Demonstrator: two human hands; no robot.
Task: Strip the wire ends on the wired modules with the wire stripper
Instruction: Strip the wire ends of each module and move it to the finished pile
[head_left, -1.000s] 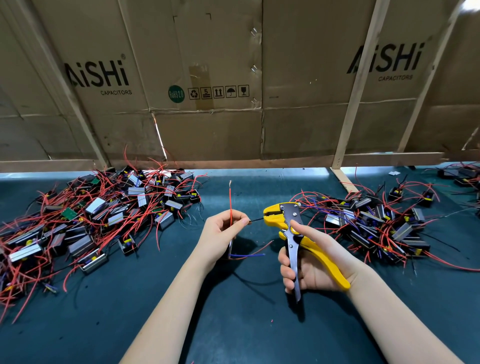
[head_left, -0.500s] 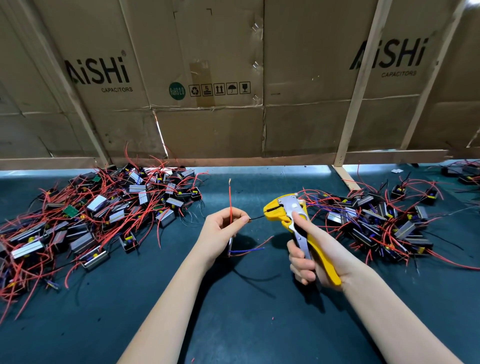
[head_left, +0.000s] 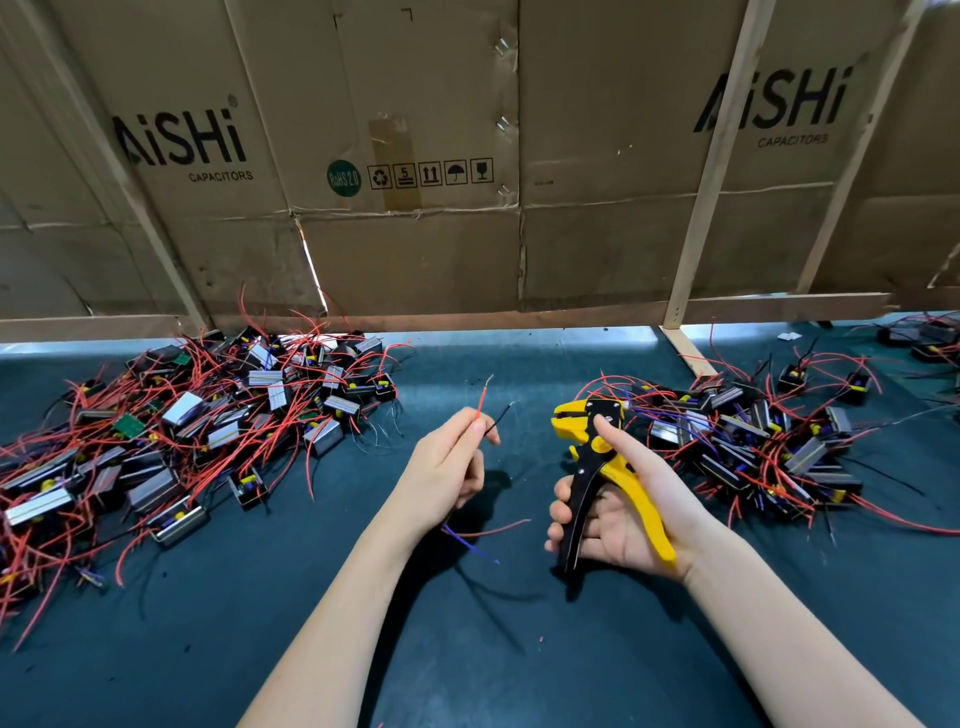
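The left hand (head_left: 447, 467) is raised over the mat on a forearm that comes in from 7 o'clock, its fingers curled and thumb and forefinger pinching two wires together. A red wire (head_left: 483, 397) rises from the pinch toward 12 o'clock, and a black wire (head_left: 497, 418) slants off toward 1 o'clock with a bare tip. Below the wrist, loose blue and red leads trail toward 4 o'clock; the module they belong to is hidden behind the hand.

At 3 o'clock from it, apart from the wires, the right hand (head_left: 623, 512) is turned palm-up on a forearm from 5 o'clock. It grasps the wire stripper (head_left: 597, 457): fingers wrap the black handle, the yellow handle lies across the palm, and the thumb rests along the top near the head. The handles stand spread, and the yellow head points toward 11 o'clock.

On the dark green mat (head_left: 519, 649), a large pile of wired modules (head_left: 208, 426) lies at 9 o'clock, and a second pile (head_left: 753, 436) at 3 o'clock, just beyond the stripper. Cardboard panels (head_left: 415, 156) printed "AiSHi CAPACITORS" wall off the far edge at 12 o'clock.
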